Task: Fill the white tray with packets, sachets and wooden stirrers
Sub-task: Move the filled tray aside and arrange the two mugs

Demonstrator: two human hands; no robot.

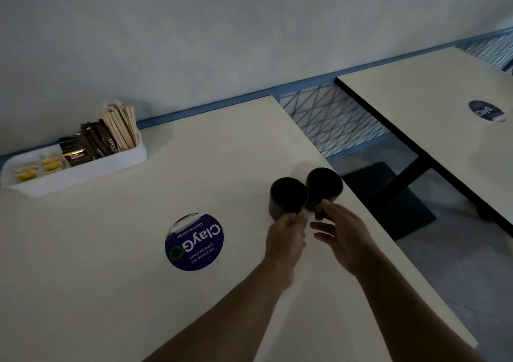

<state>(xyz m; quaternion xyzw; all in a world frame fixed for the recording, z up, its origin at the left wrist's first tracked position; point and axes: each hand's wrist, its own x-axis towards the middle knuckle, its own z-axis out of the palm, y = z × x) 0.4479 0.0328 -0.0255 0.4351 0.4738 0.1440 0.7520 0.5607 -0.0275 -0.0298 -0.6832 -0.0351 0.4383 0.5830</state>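
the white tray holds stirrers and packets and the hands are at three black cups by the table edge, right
No: the head view shows two black cups, not three. The white tray does hold stirrers and packets, and the left hand and right hand are at the cups by the table edge.

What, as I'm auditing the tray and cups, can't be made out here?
Head view only.
Interiors of the left black cup and right black cup: lost in darkness.
Print on the yellow sachets in the white tray: blurred, too small.
Lower parts of the brown packets: hidden by the tray wall.
Whether the right hand has a grip on the right black cup: too dark to tell.
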